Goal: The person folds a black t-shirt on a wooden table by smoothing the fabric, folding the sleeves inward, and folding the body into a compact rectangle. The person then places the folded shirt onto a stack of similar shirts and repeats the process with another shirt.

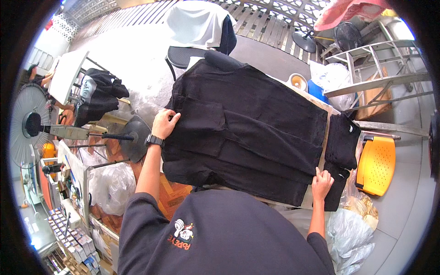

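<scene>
Black trousers point(254, 127) lie spread across a table point(328, 134) before me, with their legs pointing to the right. My left hand point(165, 123), below a black wristwatch point(154, 140), is at the waist end, thumb and fingers on the cloth; whether it pinches the fabric is unclear. At the hem end, my right hand point(322, 182) has its fingers bent at the edge of the nearer leg, and its grip cannot be made out. Folded black garments point(342, 142) lie beyond the hems, at the table's right end.
A pedestal fan point(32, 124) and a plastic bag point(112, 187) stand left. A cloth-draped chair point(182, 56) is beyond the table. On the right are a metal ladder point(378, 86), a yellow plastic stool point(376, 165) and plastic bags point(349, 237). Another person's arm point(46, 79) shows far left.
</scene>
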### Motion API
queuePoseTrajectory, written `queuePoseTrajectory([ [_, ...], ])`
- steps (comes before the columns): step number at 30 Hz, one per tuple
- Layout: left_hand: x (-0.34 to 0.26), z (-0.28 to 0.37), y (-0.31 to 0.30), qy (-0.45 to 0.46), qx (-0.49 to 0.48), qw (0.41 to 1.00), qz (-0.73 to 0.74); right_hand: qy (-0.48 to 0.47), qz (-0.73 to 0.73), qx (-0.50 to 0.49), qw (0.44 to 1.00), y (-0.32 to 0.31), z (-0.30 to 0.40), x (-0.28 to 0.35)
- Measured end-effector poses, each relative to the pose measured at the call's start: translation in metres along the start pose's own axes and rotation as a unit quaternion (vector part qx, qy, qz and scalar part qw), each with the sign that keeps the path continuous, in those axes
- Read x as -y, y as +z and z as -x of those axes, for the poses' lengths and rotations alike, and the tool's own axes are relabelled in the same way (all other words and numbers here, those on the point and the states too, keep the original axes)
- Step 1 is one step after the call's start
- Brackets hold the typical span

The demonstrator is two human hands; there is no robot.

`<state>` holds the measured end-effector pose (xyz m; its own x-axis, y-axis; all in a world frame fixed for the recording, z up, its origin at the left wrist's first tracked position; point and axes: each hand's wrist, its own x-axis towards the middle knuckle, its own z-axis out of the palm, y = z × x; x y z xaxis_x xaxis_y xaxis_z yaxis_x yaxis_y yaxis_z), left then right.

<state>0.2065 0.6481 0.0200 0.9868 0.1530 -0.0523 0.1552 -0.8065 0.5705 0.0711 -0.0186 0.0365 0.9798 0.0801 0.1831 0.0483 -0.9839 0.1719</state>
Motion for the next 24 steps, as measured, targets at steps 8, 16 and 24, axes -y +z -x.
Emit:
queuePoseTrajectory([
  [8,-0.017,0.011,0.017,-0.097,-0.162,0.982,0.004,0.117,-0.047,-0.022,0.992,0.013,0.009,0.000],
  [16,0.009,0.053,0.055,-0.134,-0.081,0.984,0.083,0.532,-0.548,0.059,0.643,0.031,-0.018,0.031],
  [24,0.006,0.046,0.019,-0.146,-0.051,0.910,0.385,0.474,-0.548,-0.005,0.689,0.018,-0.007,0.014],
])
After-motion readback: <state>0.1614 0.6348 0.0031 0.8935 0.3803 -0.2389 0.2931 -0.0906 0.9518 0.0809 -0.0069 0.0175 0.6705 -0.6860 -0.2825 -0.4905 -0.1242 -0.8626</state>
